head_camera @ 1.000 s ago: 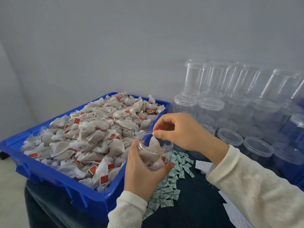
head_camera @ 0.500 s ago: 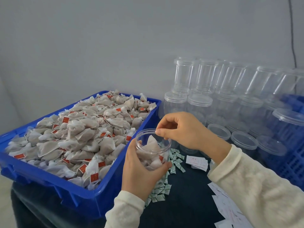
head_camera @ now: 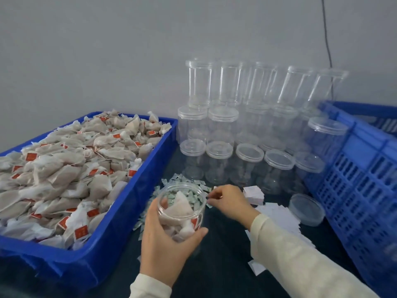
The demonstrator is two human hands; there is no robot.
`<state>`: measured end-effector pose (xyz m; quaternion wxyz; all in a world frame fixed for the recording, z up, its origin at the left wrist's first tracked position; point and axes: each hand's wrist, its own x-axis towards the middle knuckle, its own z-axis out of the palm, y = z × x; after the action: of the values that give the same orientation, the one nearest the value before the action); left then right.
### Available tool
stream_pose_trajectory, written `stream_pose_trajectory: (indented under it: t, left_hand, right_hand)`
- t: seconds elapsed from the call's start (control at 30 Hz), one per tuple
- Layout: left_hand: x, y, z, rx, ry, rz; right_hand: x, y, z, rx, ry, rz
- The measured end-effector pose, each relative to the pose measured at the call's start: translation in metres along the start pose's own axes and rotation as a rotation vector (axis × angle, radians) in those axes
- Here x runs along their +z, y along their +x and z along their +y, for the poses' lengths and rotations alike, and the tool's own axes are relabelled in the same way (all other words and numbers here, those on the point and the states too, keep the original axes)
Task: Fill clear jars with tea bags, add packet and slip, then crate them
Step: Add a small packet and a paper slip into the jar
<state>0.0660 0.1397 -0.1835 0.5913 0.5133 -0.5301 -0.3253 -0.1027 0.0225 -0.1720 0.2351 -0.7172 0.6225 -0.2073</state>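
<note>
Our left hand grips the open jar of tea bags above the dark tabletop; our right hand pinches among the small packets. We see red tags on the tea bags in the blue bin, their print unreadable.

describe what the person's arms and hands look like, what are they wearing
Both arms wear long cream-coloured sleeves of a soft, slightly textured knit, ending at the wrists. The left hand and right hand are bare: no gloves, rings, watch or bracelets show.
</note>
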Motion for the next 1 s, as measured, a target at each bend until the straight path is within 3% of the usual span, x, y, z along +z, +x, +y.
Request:
stream_pose_trajectory:
  t: [0.37, 0.5, 0.67, 0.87, 1.0]
  left_hand:
    - [0.0, -0.004, -0.004, -0.023, -0.009, 0.007]
    - [0.0, -0.001, -0.007, -0.005, 0.003, 0.019]
    - [0.0, 0.002, -0.008, -0.015, 0.035, 0.028]
    - [0.007, 0.003, -0.004, 0.007, 0.022, -0.001]
    - [0.016, 0.003, 0.001, 0.041, 0.013, 0.0]
  right_hand:
    - [0.045, 0.025, 0.009, -0.06, -0.499, 0.06]
    - [0.042, 0.026, 0.012, -0.067, -0.541, 0.04]
    - [0.006, 0.012, 0.0, -0.08, -0.345, 0.113]
    - [-0.059, -0.03, -0.046, -0.26, 0.359, 0.167]
    - [-0.071, -0.062, -0.071, -0.425, 0.41, 0.108]
